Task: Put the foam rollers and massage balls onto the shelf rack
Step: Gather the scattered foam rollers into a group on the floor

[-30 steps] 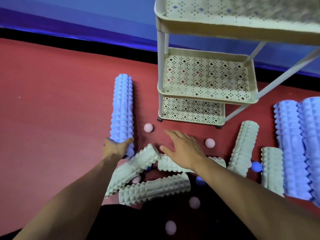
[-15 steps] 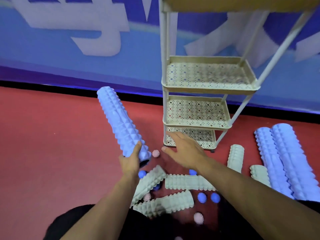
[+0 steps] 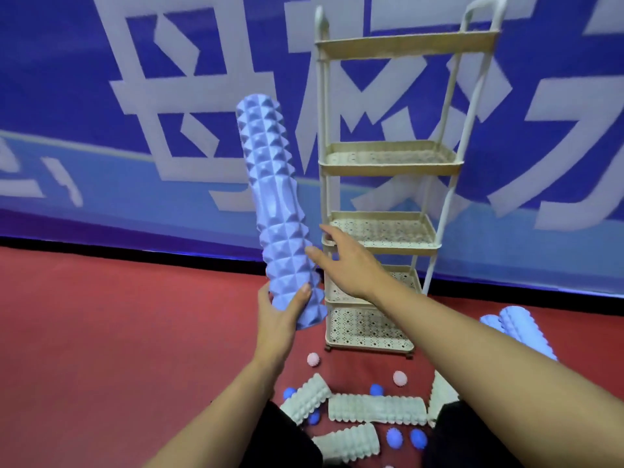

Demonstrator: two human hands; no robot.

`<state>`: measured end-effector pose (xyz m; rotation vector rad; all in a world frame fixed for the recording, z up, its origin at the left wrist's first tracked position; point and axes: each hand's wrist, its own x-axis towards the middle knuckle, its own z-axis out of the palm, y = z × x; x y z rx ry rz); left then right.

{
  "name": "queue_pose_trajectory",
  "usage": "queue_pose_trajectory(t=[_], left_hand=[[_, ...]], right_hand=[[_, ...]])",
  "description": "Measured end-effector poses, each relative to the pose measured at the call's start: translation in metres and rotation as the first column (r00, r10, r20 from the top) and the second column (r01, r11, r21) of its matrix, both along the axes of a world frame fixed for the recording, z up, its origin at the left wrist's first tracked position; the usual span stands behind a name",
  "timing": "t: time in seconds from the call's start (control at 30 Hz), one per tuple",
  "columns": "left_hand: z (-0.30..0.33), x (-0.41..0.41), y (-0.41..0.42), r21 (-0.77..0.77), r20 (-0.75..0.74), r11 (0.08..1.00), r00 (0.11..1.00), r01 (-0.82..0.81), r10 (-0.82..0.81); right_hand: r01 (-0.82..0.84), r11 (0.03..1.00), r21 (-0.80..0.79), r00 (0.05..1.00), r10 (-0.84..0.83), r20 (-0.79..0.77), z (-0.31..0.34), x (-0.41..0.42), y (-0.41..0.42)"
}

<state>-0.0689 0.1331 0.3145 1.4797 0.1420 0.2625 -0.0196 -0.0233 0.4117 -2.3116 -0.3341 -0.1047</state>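
My left hand [image 3: 282,314] grips the lower end of a long blue spiked foam roller [image 3: 275,211], which stands almost upright in the air just left of the rack. The cream shelf rack [image 3: 388,170] has several perforated tiers, all bare. My right hand [image 3: 347,261] is open with fingers spread, in front of the rack's left post, its thumb close to the roller. On the red floor lie short white foam rollers [image 3: 376,408], pink massage balls [image 3: 313,359] and blue massage balls [image 3: 394,438].
More long blue rollers [image 3: 521,327] lie on the floor at the right, partly behind my right arm. A blue banner wall [image 3: 101,130] with white characters stands right behind the rack. The red floor [image 3: 118,332] stretches out to the left.
My left hand has lifted the blue roller off the floor and tipped it from slanted to almost upright. My right hand has risen from the floor items to the rack. The view has tilted up.
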Motion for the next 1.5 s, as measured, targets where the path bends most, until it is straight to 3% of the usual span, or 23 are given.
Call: queue_pose_trajectory(t=[0.1, 0.27, 0.6, 0.83, 0.97, 1.03, 1.3, 1.5], left_hand=[[0.026, -0.005, -0.024, 0.047, 0.072, 0.996, 0.994, 0.077, -0.080], [0.055, -0.014, -0.091, 0.138, 0.133, 0.961, 0.957, 0.239, -0.257], [0.052, -0.028, -0.256, 0.182, 0.061, 0.825, 0.831, 0.535, -0.553], [0.025, -0.014, -0.357, 0.379, -0.106, 0.534, 0.608, 0.756, -0.786], [-0.012, 0.013, -0.411, 0.539, -0.177, 0.371, 0.532, 0.756, -0.828], [-0.038, 0.031, -0.434, 0.578, -0.254, 0.323, 0.541, 0.749, -0.802], [-0.128, 0.086, -0.494, 0.594, -0.418, 0.232, 0.541, 0.771, -0.730], [-0.211, 0.120, -0.524, 0.552, -0.497, 0.211, 0.522, 0.806, -0.693]], right_hand=[[0.033, 0.964, 0.265, 0.999, -0.022, -0.043, 0.036, -0.015, -0.015], [0.080, 0.870, 0.486, 0.997, -0.076, -0.028, 0.061, -0.031, -0.067], [0.287, 0.845, 0.451, 0.951, -0.310, -0.024, 0.035, -0.074, -0.226], [0.500, 0.743, 0.445, 0.849, -0.521, -0.085, -0.018, -0.093, -0.350], [0.609, 0.696, 0.380, 0.782, -0.607, -0.141, -0.069, -0.093, -0.428], [0.661, 0.680, 0.317, 0.745, -0.646, -0.169, -0.101, -0.089, -0.467], [0.774, 0.617, -0.146, 0.527, -0.753, -0.394, -0.265, -0.076, -0.596], [0.779, 0.541, -0.318, 0.373, -0.807, -0.458, -0.369, -0.067, -0.645]])
